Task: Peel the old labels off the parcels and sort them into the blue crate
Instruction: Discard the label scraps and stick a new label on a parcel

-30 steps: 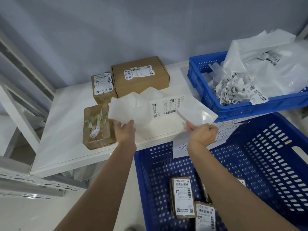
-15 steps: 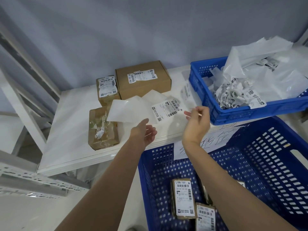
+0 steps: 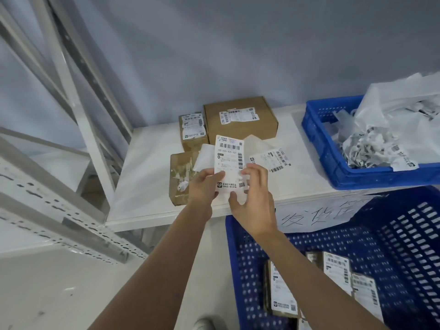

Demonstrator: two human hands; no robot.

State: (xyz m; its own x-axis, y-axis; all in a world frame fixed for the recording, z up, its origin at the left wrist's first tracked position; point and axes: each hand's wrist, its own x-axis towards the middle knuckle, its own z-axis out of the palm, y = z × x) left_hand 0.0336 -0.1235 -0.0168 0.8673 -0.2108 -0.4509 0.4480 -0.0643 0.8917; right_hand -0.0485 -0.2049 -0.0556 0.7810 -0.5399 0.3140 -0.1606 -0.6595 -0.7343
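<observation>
My left hand (image 3: 204, 186) and my right hand (image 3: 252, 198) both pinch the lower part of a white shipping label (image 3: 229, 158), held upright above the shelf's front edge. Behind it lies a brown parcel (image 3: 182, 177) with torn label scraps on top. Further back stand a small labelled parcel (image 3: 192, 129) and a larger cardboard box (image 3: 240, 120) with a label. Loose backing sheets and another label (image 3: 271, 158) lie on the shelf. The large blue crate (image 3: 240, 258) below holds several labelled parcels (image 3: 283, 294).
A smaller blue crate (image 3: 333, 167) at the right of the white shelf (image 3: 142, 186) is full of crumpled labels and backing paper. A handwritten paper sign (image 3: 321, 215) hangs on the shelf's front. Metal rack struts (image 3: 78, 120) rise at the left.
My hands let go of the backing sheets, which now lie on the shelf, and came together on an upright label. The view shifted left and down.
</observation>
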